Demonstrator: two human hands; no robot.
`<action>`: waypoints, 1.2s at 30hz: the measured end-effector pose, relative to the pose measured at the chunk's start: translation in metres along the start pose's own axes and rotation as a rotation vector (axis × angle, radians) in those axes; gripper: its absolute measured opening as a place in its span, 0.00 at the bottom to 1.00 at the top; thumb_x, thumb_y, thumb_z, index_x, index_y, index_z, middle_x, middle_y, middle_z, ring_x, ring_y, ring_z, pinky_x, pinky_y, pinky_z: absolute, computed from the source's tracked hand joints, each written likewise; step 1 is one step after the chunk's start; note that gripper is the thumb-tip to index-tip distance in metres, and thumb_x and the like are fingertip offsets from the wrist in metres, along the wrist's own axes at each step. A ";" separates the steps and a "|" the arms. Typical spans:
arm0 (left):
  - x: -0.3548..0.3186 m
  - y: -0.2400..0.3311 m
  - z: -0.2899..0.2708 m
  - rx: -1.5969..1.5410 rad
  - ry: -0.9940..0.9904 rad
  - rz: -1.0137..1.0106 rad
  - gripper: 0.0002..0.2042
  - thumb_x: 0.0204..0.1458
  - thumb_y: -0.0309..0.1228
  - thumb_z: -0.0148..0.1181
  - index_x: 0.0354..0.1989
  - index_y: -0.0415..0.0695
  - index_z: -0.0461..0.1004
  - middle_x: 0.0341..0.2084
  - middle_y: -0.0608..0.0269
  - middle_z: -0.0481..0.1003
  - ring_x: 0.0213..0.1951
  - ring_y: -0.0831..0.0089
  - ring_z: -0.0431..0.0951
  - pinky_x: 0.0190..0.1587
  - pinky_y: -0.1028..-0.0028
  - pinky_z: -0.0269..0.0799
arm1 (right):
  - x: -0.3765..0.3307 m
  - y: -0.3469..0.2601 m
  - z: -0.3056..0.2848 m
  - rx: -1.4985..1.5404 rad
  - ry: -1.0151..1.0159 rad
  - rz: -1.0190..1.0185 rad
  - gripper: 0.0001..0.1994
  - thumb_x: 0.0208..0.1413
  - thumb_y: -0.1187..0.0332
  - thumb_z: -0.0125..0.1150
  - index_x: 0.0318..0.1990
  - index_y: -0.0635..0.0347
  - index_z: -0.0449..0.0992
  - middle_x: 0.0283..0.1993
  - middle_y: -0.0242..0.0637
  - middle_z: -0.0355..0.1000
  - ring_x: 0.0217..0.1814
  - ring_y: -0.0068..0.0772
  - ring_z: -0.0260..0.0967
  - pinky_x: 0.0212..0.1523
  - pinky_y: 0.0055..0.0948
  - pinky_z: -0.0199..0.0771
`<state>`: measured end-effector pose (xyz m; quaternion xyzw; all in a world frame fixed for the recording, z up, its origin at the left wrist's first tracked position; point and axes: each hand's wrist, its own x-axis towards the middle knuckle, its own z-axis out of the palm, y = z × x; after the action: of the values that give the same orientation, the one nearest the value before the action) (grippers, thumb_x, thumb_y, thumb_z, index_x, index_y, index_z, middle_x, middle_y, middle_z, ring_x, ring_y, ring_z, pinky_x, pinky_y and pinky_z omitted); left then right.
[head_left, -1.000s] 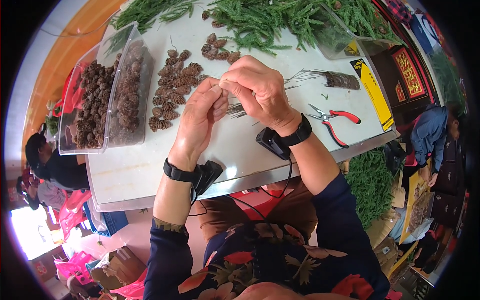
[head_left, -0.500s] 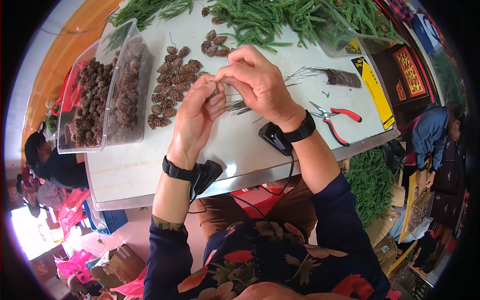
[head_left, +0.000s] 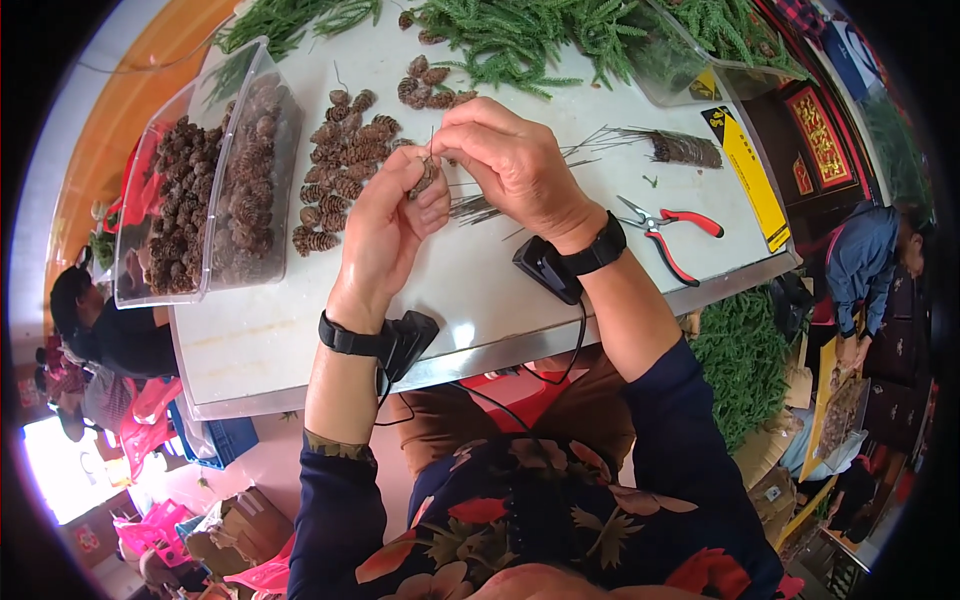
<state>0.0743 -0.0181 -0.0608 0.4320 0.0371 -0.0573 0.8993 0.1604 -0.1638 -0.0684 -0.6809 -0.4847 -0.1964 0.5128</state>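
Across the upper half of the frame runs a pale, white-topped work table (head_left: 300, 340) with a metal front edge, and nearly everything lies on it. Along its far edge, at the top of the frame, sprawls a heap of green feathery conifer sprigs (head_left: 520, 35). At the upper left sits a clear plastic bin (head_left: 200, 180), tilted and filled with small brown cones. Just right of the bin lies a loose pile of brown pine cones (head_left: 340, 170) on the bare table top, with a smaller cluster (head_left: 430, 85) above it near the greenery.

Right of centre, a bundle of thin grey wires (head_left: 650, 145) fans out toward the hands – its bound end points to the right. Below it rest red-handled pliers (head_left: 665, 235), jaws toward the hands, lying free on the table.

At the centre, the two hands meet over the table. The left hand (head_left: 385, 240) is curled, its fingertips pinching a single small brown cone (head_left: 425, 178) (only partly visible between the fingers). The right hand (head_left: 515, 165) arches over it from the right, thumb and fingers pressed together at the top of that cone – whether it grips a wire there cannot be told. Each wrist carries a black strap with a small black device.
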 end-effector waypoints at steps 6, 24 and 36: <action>0.001 -0.004 -0.003 0.205 0.146 0.024 0.08 0.60 0.31 0.43 0.41 0.42 0.65 0.22 0.72 0.57 0.25 0.82 0.56 0.28 0.81 0.54 | -0.001 -0.001 0.002 -0.062 -0.076 -0.028 0.08 0.47 0.83 0.61 0.35 0.63 0.75 0.37 0.36 0.71 0.35 0.36 0.73 0.34 0.28 0.74; 0.002 -0.011 0.001 0.625 0.182 0.348 0.18 0.57 0.25 0.49 0.53 0.41 0.53 0.24 0.67 0.64 0.26 0.79 0.62 0.29 0.79 0.61 | 0.001 -0.001 -0.002 -0.188 -0.087 -0.015 0.04 0.52 0.75 0.59 0.35 0.61 0.73 0.32 0.36 0.70 0.31 0.42 0.70 0.28 0.32 0.70; -0.001 -0.003 0.005 0.957 0.205 0.468 0.21 0.57 0.23 0.49 0.56 0.41 0.51 0.28 0.65 0.66 0.29 0.76 0.65 0.32 0.79 0.62 | 0.001 -0.002 -0.003 0.036 -0.080 0.265 0.06 0.53 0.76 0.56 0.38 0.61 0.76 0.32 0.37 0.72 0.32 0.33 0.69 0.34 0.26 0.67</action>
<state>0.0735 -0.0235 -0.0599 0.7934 -0.0028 0.1762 0.5826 0.1602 -0.1663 -0.0654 -0.7369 -0.4139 -0.0909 0.5267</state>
